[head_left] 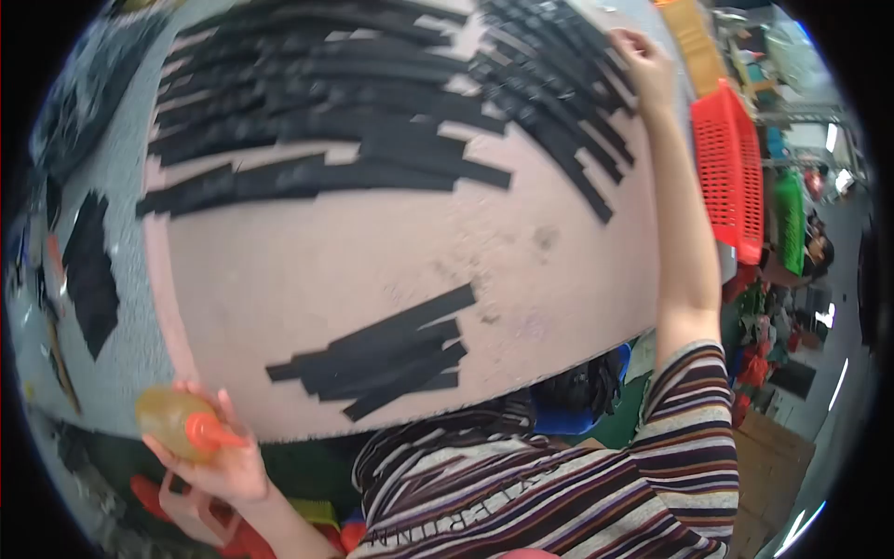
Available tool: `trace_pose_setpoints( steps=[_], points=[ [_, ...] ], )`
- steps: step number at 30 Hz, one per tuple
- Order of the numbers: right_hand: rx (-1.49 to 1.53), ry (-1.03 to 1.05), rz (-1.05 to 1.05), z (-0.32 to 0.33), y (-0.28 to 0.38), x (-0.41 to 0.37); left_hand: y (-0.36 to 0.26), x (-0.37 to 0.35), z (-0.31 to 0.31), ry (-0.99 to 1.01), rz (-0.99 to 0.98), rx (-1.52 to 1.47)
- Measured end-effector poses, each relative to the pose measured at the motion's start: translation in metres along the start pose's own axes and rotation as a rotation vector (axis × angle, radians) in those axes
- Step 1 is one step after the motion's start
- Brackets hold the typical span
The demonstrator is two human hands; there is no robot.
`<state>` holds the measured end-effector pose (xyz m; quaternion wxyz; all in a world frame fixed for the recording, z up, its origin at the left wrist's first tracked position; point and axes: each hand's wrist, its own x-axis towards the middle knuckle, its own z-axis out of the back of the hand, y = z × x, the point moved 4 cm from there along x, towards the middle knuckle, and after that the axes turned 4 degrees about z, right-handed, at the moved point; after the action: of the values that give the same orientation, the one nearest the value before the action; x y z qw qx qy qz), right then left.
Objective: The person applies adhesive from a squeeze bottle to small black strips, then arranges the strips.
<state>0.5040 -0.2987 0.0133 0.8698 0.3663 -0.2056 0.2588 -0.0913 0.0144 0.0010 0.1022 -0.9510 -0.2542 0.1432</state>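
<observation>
My left hand (pixel 233 461) is wrapped round a squeeze bottle (pixel 172 421) of yellowish contents with an orange-red nozzle, near the lower left corner of the pink board (pixel 372 252). At the upper right edge of the board, my right hand (pixel 644 58) has its fingers bent together beside the ends of the black strips (pixel 559 84); what is between them, if anything, is too small to make out. Rows of black strips (pixel 307 102) cover the upper part of the board. A smaller pile of black strips (pixel 391 359) lies near its front edge.
A red basket (pixel 728 172) stands right of my right forearm, with a green basket (pixel 790 222) beyond it. Black material (pixel 91 275) lies on the grey surface at left. Below the board's front edge is a blue container (pixel 568 421) with dark items.
</observation>
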Motion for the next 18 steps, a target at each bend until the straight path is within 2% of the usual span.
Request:
trace_pose_setpoints(
  steps=[1, 3, 4, 5, 6, 8, 10, 13, 18],
  points=[
    [0.125, 0.035, -0.04, 0.003, 0.034, -0.016, -0.006, -0.001, 0.0, -0.015, -0.032, 0.004],
    [0.211, 0.214, 0.029, 0.0, 0.114, -0.063, -0.019, -0.006, 0.0, -0.038, -0.122, 0.067],
    [0.251, 0.35, 0.131, -0.004, 0.156, -0.093, -0.023, -0.009, 0.002, -0.065, -0.178, 0.148],
    [0.29, 0.472, 0.32, -0.007, 0.195, -0.124, -0.026, -0.011, 0.003, -0.087, -0.227, 0.226],
    [0.315, 0.64, 0.39, -0.006, 0.233, -0.154, -0.026, -0.012, 0.005, -0.096, -0.273, 0.295],
    [0.422, 0.767, 0.549, -0.009, 0.289, -0.209, -0.018, -0.017, 0.01, -0.243, -0.33, 0.529],
    [0.449, 0.798, 0.707, -0.013, 0.31, -0.246, -0.006, -0.019, 0.008, -0.35, -0.353, 0.783],
    [0.479, 0.776, 0.725, -0.019, 0.323, -0.272, 0.007, -0.022, 0.009, -0.279, -0.323, 0.961],
    [0.3, 0.728, 0.852, -0.026, 0.331, -0.289, 0.014, -0.017, 0.012, -0.231, -0.304, 1.031]
  ],
)
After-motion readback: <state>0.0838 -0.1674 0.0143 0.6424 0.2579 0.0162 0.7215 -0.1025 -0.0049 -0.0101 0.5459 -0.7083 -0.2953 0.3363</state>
